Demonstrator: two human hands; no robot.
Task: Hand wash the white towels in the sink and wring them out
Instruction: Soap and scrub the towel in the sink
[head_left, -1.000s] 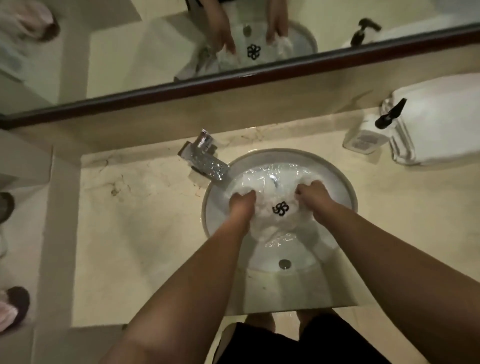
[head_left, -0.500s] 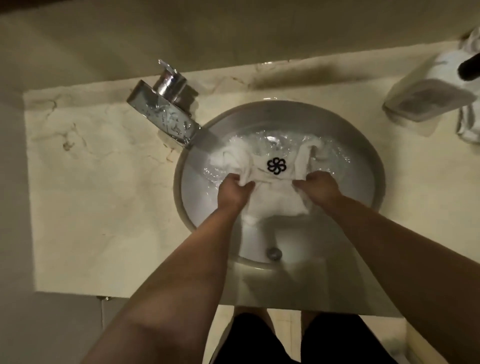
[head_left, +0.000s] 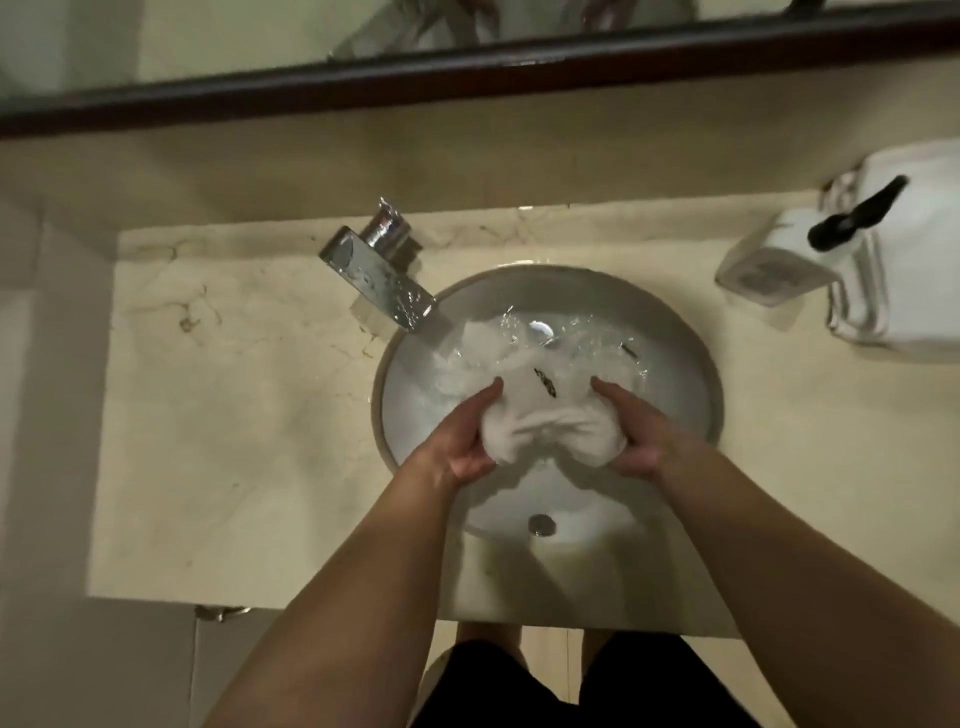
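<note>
A soaked white cloth towel with a small dark emblem (head_left: 545, 415) lay bunched in the round white ceramic sink (head_left: 685, 364), its far part spread in the churned water near the back of the basin and its near part gathered into a wad between the two hands. The left hand (head_left: 470, 436) had its grip closed round the left end of the wad, fingers curled over the cloth, and the right hand (head_left: 631, 431) gripped the right end in the same way, so that the fabric between them was drawn into tight creases. Wet terry of this kind would probably handle as a soft, limp and fairly heavy thing, with no stiffness to hold a shape and loose ends likely to sag back into the water. It looked neither fragile nor especially slippery, though soap could make it slide in the palm. The best hold seemed to be full-fisted at the two ends of the gathered roll, hands close enough to twist against each other. The chrome block-shaped faucet (head_left: 376, 278) stood on the pale marble tabletop (head_left: 234, 415) at the basin's back left, and a white pump bottle with a black nozzle (head_left: 769, 260) stood well apart at the right.
</note>
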